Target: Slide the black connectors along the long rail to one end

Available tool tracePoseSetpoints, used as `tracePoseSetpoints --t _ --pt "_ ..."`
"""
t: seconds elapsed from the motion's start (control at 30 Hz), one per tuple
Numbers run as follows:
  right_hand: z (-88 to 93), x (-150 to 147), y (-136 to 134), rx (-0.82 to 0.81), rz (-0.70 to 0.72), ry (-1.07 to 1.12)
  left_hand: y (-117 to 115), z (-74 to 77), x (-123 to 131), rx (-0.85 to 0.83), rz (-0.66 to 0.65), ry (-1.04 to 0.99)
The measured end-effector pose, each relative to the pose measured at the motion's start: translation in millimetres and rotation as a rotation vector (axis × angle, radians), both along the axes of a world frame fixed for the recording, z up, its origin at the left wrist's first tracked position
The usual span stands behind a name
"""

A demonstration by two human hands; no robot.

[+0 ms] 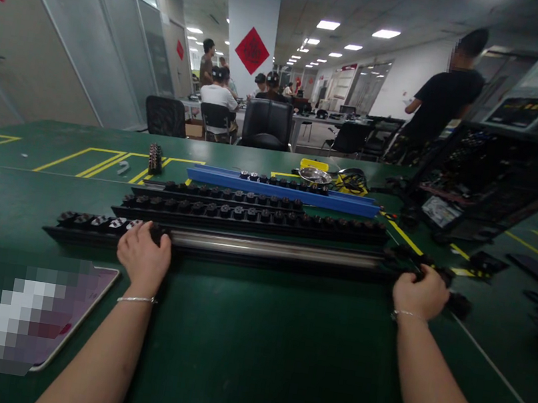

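In front of me a long black channel point(260, 261) lies crosswise on the table. A shiny metal rod point(272, 250) rests lengthwise in it. Several round black parts point(89, 220) are lined up at its left end, some with bright faces. My left hand point(144, 255) is closed around a small black part point(159, 235) at the rod's left end. At the channel's right end my right hand point(420, 293) is closed, with its fingers curled over; what they grip is hidden. Dark parts point(460, 304) lie beside it.
Behind stand more black channels point(245, 223) filled with round parts, and a blue channel point(280, 192). A metal dish point(315, 177) is at the back. A phone point(85, 315) lies front left. An open equipment rack point(481, 166) stands right; other people point(219, 93) are beyond the table.
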State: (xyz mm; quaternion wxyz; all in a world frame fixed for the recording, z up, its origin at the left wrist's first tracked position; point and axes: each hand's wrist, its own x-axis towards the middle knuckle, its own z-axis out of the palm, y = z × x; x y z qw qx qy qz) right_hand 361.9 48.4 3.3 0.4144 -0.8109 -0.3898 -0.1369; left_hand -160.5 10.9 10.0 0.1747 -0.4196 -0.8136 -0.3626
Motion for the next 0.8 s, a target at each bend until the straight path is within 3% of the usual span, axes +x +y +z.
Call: tracePoseSetpoints --t 0.13,0.23,0.4,0.8 --pt "1.0 -27.8 5.0 0.021 0.268 -0.152 0.2 2.4 3.3 -0.021 0.052 -0.045" --pt "-2.2 -52.4 9.6 -0.045 0.361 -0.174 -0.7 5.2 4.9 -0.008 0.076 -0.056" --pt "-7.8 -73.6 10.6 -0.144 0.307 -0.161 -1.6 8.6 5.1 0.001 0.095 -0.101" --pt "-11.3 -70.5 8.9 -0.142 0.314 -0.173 2.4 6.2 2.7 -0.011 0.078 -0.167"
